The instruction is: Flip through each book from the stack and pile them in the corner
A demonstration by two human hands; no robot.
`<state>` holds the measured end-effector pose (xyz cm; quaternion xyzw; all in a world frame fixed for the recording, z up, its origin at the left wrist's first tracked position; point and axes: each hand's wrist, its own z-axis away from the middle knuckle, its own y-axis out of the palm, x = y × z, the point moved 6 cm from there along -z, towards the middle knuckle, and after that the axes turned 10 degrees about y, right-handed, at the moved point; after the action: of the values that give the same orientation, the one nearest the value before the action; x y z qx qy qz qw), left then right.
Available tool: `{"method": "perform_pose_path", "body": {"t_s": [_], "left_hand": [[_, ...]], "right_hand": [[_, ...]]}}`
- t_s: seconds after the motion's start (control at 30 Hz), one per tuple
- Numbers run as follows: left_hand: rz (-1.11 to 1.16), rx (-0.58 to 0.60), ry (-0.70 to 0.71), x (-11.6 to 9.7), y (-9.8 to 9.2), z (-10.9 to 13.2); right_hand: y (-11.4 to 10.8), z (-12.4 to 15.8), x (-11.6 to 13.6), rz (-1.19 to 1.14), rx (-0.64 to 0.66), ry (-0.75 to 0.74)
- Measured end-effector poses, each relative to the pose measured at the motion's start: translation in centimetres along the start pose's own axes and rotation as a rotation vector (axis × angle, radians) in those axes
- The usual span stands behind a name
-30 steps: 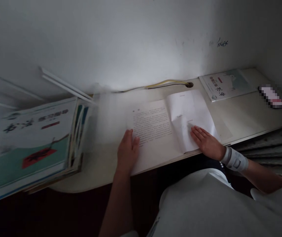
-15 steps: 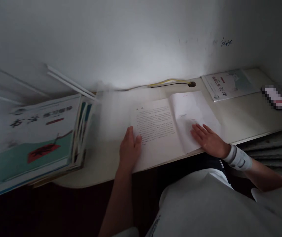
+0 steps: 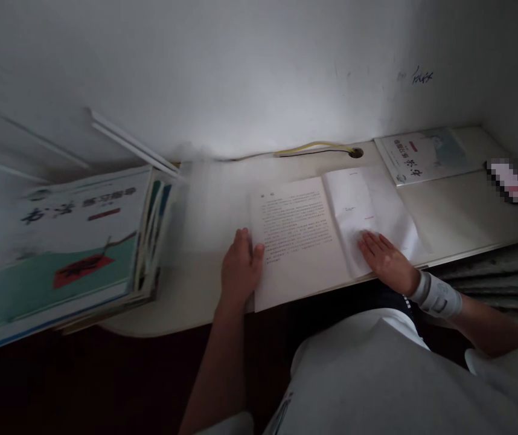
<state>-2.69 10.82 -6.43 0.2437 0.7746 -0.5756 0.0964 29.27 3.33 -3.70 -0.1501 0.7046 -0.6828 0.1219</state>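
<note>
An open book is laid on a pale desk, in the lower middle of the frame, and its printed left page is seen with many lines of text. The left hand is held open, with the fingers slightly bent, and it is placed at the left edge of this page; nothing is gripped by it. The right hand is also open, not closed on anything. It is laid flat, palm down, on the lower part of the right page, and the fingers are spread a little. This page is mostly blank, with only a few short lines, and the paper appears slightly curved near the hand. A white wrist band is worn on the right wrist.

A thick stack of large books is placed at the left of the frame, with a green and white cover on top, well apart from the right hand. A thin book lies in the upper right corner of the desk, and beyond it a pixelated object is lying near the wall. A yellow cable runs along the back edge of the desk to a round hole.
</note>
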Motion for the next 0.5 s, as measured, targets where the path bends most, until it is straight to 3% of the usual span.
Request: {"method": "perform_pose_path", "body": {"t_s": [0.2,0.3,0.43,0.5], "left_hand": [[-0.095,0.036,0.061,-1.2,0.3,-0.1],[-0.099,0.048,0.079,-1.1,0.3,-0.1],[-0.083,0.034,0.084,-0.9,0.2,-0.1],[-0.073,0.035,0.056,-0.7,0.2,-0.1]], "right_hand": [[-2.0,-0.4,0.4,-0.098,0.244,-0.219],[-3.4,-2.9,1.5,-0.158,0.304,-0.373],[-3.8,-9.6,1.8,-0.044,0.111,-0.206],[-2.9,-11.9,1.9,0.060,0.108,-0.136]]}}
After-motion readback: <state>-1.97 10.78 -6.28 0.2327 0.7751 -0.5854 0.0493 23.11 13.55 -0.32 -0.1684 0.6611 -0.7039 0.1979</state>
